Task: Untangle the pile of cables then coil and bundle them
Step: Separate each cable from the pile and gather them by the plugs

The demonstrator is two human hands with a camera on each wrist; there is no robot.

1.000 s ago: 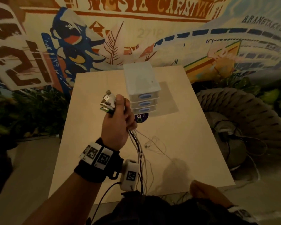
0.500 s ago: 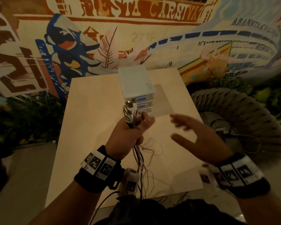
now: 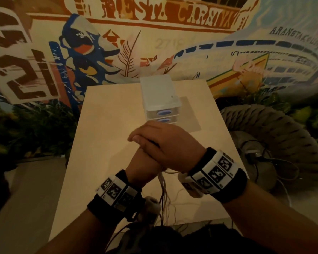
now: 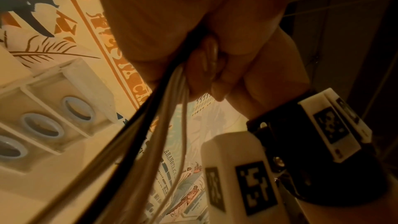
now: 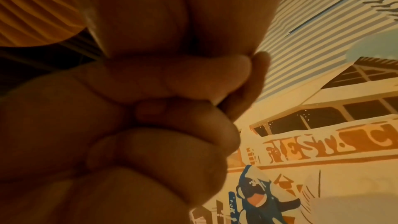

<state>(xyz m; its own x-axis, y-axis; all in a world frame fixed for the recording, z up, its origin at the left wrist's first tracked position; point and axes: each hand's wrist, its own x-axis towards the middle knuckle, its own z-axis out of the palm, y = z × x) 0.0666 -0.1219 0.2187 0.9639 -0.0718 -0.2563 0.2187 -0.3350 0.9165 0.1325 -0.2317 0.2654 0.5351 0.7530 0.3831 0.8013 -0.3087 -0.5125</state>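
Several cables (image 4: pixel 150 125) — black and pale ones side by side — run as one bunch out of the bottom of the left hand (image 3: pixel 145 167), whose fingers (image 4: pixel 215 74) are curled tight round them. In the head view the cables (image 3: pixel 162 186) hang from that fist, held above the bench (image 3: pixel 106 136), down toward its near edge, where thin loose strands lie on the top. The right hand (image 3: pixel 165 143) lies over the top of the left fist, its fingers (image 3: pixel 138 133) wrapped across it and reaching past to the left; the right wrist view shows only curled fingers (image 5: pixel 172 134) pressed together, and whether they close on the cable ends themselves or only on the left fist cannot be told. Both wrists wear black bands with white marker blocks. Beyond the hands, toward the far end of the bench, stands a white drawer unit (image 3: pixel 159 94) with blue oval handles on its fronts — three fronts show in the left wrist view. A painted mural (image 3: pixel 154 43) covers the wall behind.
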